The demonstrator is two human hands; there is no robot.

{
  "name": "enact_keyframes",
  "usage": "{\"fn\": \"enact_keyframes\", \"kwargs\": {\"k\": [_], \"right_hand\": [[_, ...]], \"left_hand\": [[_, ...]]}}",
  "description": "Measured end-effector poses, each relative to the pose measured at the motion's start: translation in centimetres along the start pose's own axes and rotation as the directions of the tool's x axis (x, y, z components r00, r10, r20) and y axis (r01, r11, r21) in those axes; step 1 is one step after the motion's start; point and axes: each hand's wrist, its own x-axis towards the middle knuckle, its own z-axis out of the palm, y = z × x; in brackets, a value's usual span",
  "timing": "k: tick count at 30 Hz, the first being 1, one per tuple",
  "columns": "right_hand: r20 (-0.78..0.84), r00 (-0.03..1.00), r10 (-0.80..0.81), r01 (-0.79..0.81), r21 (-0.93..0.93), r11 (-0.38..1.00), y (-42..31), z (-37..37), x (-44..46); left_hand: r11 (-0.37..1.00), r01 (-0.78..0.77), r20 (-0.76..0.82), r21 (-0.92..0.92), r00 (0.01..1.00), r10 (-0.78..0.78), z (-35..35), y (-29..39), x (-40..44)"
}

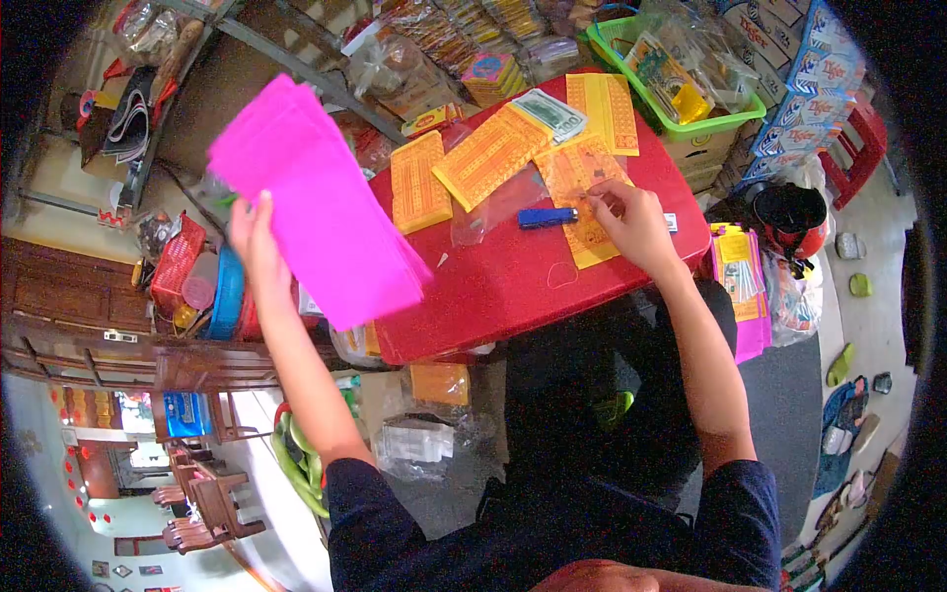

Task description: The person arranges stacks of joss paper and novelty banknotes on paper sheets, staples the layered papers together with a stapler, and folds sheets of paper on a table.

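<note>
A stack of bright pink paper sheets [316, 207] is gripped by my left hand [258, 242], raised over the left end of the red table [473, 321]. My right hand [631, 222] is over the table with thumb and fingertips pinched together; whatever they hold is too small to make out. Under those fingertips lies a printed orange-yellow sheet [592, 242]. Just left of it is a small blue object [547, 217], shaped like a stapler. Further back are yellow printed paper bundles [421, 183] and a stack of banknote-like paper [552, 113]. A thin loop of band or string [562, 275] lies near the front.
A green basket [676, 123] of packets stands behind the table's right end. Beside it are stacked blue-and-white cartons [804, 109]. A bundle with pink and yellow paper [740, 286] sits right of my knee. A plastic-wrapped packet [416, 444] lies on the floor.
</note>
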Motion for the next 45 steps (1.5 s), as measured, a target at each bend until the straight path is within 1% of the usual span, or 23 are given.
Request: {"fn": "enact_keyframes", "kwargs": {"k": [1,3,5,6,7,8,9,10,11,14,17,18,21,24,27,30,33,36,39,42,45], "right_hand": [[0.001,1.0,0.002,-0.002,-0.002,1.0,0.2,0.0,0.0],[-0.002,1.0,0.011,-0.011,-0.012,1.0,0.2,-0.2,0.1],[-0.01,1.0,0.03,-0.03,-0.027,0.999,0.3,-0.3,0.0],[-0.013,1.0,0.024,-0.024,-0.024,0.999,0.4,-0.2,-0.1],[-0.02,1.0,0.019,-0.02,-0.019,1.0,0.7,-0.1,0.0],[-0.03,0.999,0.016,-0.016,-0.016,1.0,0.9,-0.1,0.0],[-0.026,1.0,0.009,-0.01,-0.024,1.0,0.9,-0.3,0.0],[-0.02,1.0,0.006,-0.006,-0.032,0.999,0.7,-0.4,-0.1],[-0.011,1.0,0.002,-0.002,-0.039,0.999,0.5,-0.5,-0.2],[0.018,1.0,0.004,-0.003,-0.032,0.999,-0.4,-0.9,-0.1],[0.023,1.0,0.02,-0.018,-0.055,0.998,0.0,-0.6,-0.1],[0.021,1.0,0.012,-0.011,-0.045,0.999,0.0,-0.5,-0.1],[0.016,1.0,0.002,-0.001,-0.02,1.0,-0.1,-0.6,0.0],[0.023,1.0,-0.013,0.014,-0.03,0.999,0.1,-0.3,0.0],[0.028,0.999,-0.027,0.029,-0.061,0.998,0.3,-0.2,0.0],[0.023,1.0,-0.012,0.013,-0.057,0.998,0.2,-0.1,-0.1],[0.011,1.0,-0.005,0.005,-0.055,0.998,0.4,-0.1,-0.1],[0.012,1.0,-0.022,0.023,-0.065,0.998,0.6,0.1,-0.1],[0.019,1.0,-0.01,0.012,-0.065,0.998,0.4,0.0,-0.2],[0.03,1.0,-0.007,0.01,-0.092,0.996,0.5,0.0,-0.1],[0.042,0.999,-0.016,0.021,-0.116,0.993,0.6,0.1,-0.1]], "left_hand": [[0.998,0.058,0.049,-0.012,0.997,-0.058,0.3,-1.9,1.0],[0.982,0.186,0.104,0.035,0.977,-0.189,0.2,-9.2,3.5],[0.926,0.304,-0.096,0.223,0.952,-0.289,2.3,-14.8,3.1],[0.876,0.205,-0.075,0.437,0.979,-0.192,2.5,-18.7,2.5],[0.774,0.095,-0.029,0.627,0.995,-0.098,2.9,-21.4,2.0],[0.84,0.043,0.181,0.542,0.969,-0.167,3.7,-21.8,1.1],[0.897,0.016,0.39,0.442,0.897,-0.208,4.5,-22.0,-0.4],[0.795,-0.097,0.393,0.598,0.901,-0.186,5.7,-21.1,-2.6],[0.656,-0.201,0.397,0.728,0.903,-0.164,6.9,-19.5,-4.8],[0.556,-0.344,0.49,0.757,0.861,-0.134,8.2,-16.0,-8.1],[0.47,-0.424,0.538,0.774,0.832,-0.136,8.2,-13.1,-11.0],[0.517,-0.428,0.57,0.741,0.808,-0.149,7.9,-12.6,-11.8],[0.621,-0.463,0.66,0.633,0.742,-0.119,6.9,-11.8,-13.2],[0.679,-0.421,0.649,0.601,0.753,-0.107,6.1,-12.9,-14.0],[0.71,-0.363,0.586,0.604,0.805,-0.087,6.0,-12.9,-14.3],[0.747,-0.353,0.584,0.564,0.81,-0.058,5.6,-13.5,-14.1],[0.8,-0.309,0.563,0.514,0.826,-0.043,5.1,-14.0,-13.8],[0.803,-0.305,0.581,0.512,0.812,-0.062,4.6,-14.3,-13.5],[0.851,-0.211,0.537,0.482,0.838,-0.096,3.5,-16.7,-12.9],[0.74,-0.384,0.584,0.552,0.812,-0.014,5.6,-12.9,-14.1],[0.703,-0.368,0.57,0.609,0.819,-0.065,6.3,-13.1,-14.5]]}}
